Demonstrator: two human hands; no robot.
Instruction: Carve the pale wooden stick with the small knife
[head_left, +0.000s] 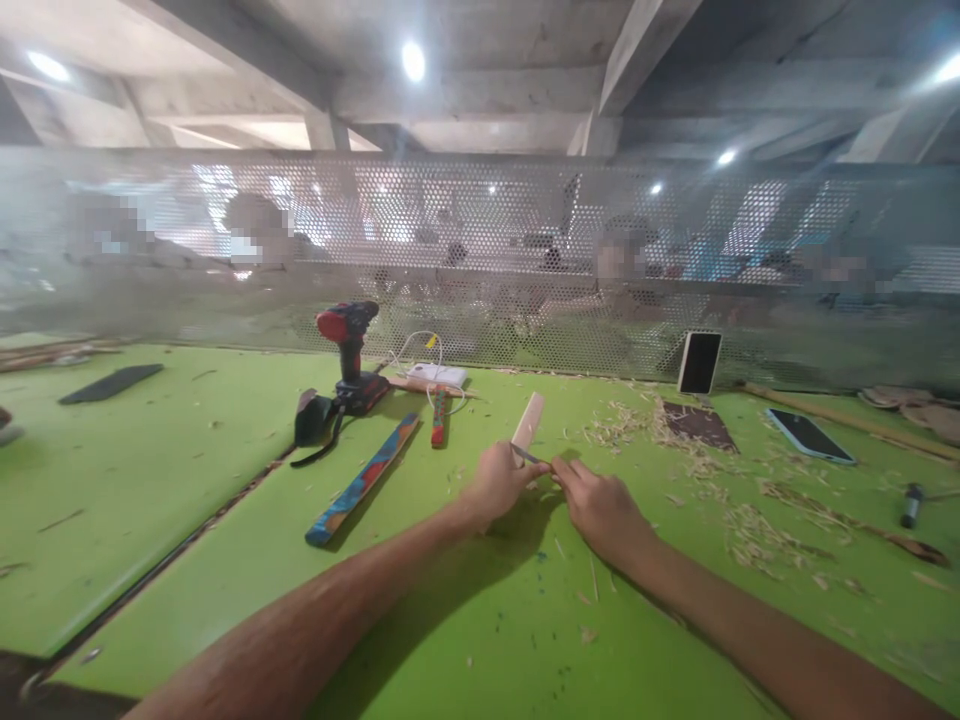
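Over the green table, my left hand is closed around a pale flat strip of wood, whose far end sticks out beyond the fingers. My right hand grips a small knife by its handle, which the fingers mostly hide. Its thin dark blade lies across the wood close to my left fingers. My left thumb reaches toward the blade, by the right fingertips; whether it presses on the blade I cannot tell. The strip's near end is hidden by my hand.
Left of my hands lie a painted wooden strip, a short painted piece and a red-black cordless drill. Wood shavings, a blue-edged phone and a wooden spoon are rightward. A perforated screen stands behind, with people beyond.
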